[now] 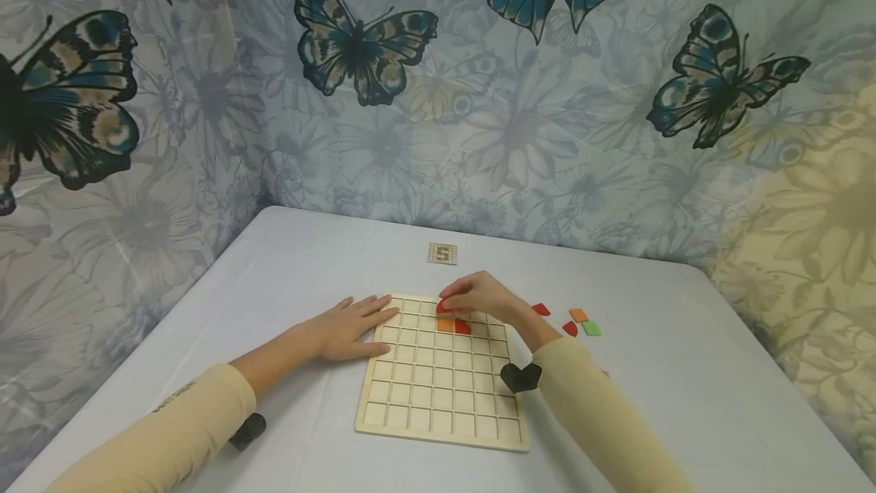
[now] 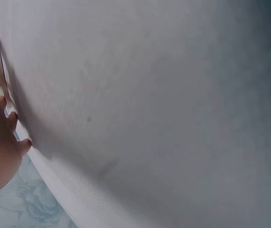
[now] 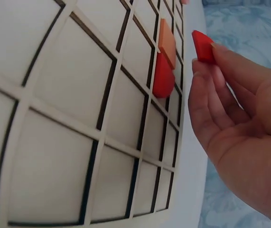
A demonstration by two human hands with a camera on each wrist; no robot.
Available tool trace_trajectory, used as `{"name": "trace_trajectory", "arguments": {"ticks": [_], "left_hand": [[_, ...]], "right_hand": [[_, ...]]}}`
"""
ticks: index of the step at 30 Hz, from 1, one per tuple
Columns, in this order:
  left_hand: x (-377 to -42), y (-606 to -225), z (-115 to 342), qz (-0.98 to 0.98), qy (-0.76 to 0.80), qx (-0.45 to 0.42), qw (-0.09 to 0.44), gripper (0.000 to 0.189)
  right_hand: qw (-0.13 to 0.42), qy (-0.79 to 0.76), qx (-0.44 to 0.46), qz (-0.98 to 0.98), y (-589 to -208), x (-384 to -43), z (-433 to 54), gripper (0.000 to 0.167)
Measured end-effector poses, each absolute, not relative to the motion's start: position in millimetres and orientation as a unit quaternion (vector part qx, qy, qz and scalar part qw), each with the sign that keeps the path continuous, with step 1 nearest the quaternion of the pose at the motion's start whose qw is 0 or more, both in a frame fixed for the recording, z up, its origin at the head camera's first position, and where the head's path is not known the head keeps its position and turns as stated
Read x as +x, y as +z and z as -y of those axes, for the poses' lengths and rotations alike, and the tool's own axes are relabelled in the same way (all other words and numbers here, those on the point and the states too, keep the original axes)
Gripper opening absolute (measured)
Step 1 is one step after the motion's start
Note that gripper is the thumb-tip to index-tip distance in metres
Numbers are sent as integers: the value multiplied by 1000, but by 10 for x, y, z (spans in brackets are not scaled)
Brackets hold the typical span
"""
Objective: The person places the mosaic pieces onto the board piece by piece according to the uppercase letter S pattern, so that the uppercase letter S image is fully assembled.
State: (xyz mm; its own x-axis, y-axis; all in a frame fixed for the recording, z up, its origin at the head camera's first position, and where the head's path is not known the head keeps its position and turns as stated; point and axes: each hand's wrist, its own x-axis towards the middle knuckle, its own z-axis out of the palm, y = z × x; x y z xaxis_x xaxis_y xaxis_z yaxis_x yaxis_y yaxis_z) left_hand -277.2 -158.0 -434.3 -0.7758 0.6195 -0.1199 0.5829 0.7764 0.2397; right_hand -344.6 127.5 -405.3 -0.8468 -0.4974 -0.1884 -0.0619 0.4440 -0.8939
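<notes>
Fingers spread, the left hand [image 1: 342,332] rests at the left edge of a gridded board [image 1: 443,400], while the right hand [image 1: 484,295], thumb and fingertips closed together, pinches a red tile [image 3: 203,47] above the board's far rows. An orange tile [image 1: 445,325] and a rounded red piece [image 1: 463,327] sit on the board; loose tiles [image 1: 591,329] lie to its right on the white worktop [image 1: 698,371]. Beyond the board, a small square tag [image 1: 442,253] lies before butterfly-patterned walls [image 1: 383,154].

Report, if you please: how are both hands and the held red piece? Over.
Right grip: pinching red piece, raised above board. Left grip: spread over board's left edge. No obstruction seen; orange piece lies nearby.
</notes>
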Motion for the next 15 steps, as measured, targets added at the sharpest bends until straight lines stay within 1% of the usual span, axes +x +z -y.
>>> {"name": "trace_trajectory", "arguments": {"ticks": [9,15], "left_hand": [[-2780,-4328,1567,-940,89,308,113,76],[-2772,-4329,1553,-942,90,299,124,75]], "right_hand": [[235,-483,-181,-824,-4068,-3509,-1111,17],[244,-468,-185,-829,-4081,-3521,-1054,17]]}}
